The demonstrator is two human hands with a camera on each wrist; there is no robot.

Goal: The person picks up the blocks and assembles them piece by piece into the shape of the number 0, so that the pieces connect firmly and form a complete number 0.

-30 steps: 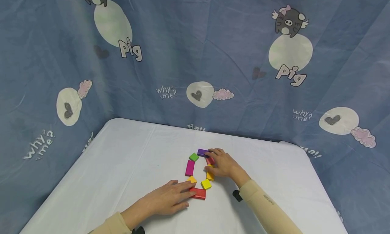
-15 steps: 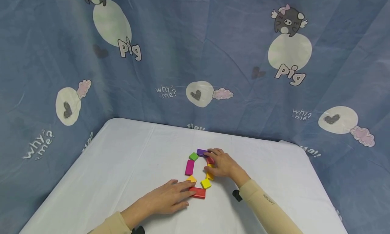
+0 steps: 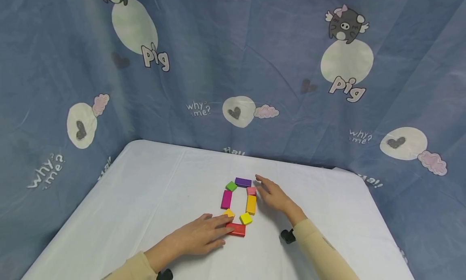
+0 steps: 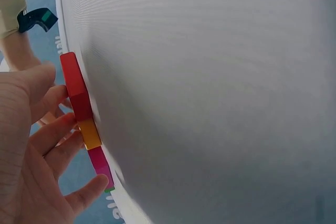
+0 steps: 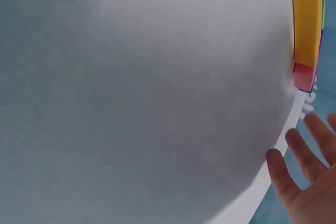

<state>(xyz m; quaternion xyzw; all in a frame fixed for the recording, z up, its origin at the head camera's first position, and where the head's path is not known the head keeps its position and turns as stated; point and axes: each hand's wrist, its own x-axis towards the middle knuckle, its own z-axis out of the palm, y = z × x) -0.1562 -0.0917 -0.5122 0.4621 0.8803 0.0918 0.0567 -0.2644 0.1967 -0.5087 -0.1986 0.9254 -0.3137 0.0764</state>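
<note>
Colored wooden blocks form a closed ring on the white table. My left hand touches the red block and the small orange block with outstretched fingers at the ring's near end. Up the left side run a magenta block and a green block. A purple block lies across the far end. My right hand, fingers spread and holding nothing, hovers just right of the pink block. Below that lie a long amber block and a yellow block.
White cloth covers the table. Behind it hangs a blue curtain printed with pigs and lettering. A black wrist camera sits under the right sleeve.
My right hand has come off the purple, pink and amber blocks and moved right, so they now show fully. The left hand has stayed on the red and orange blocks.
</note>
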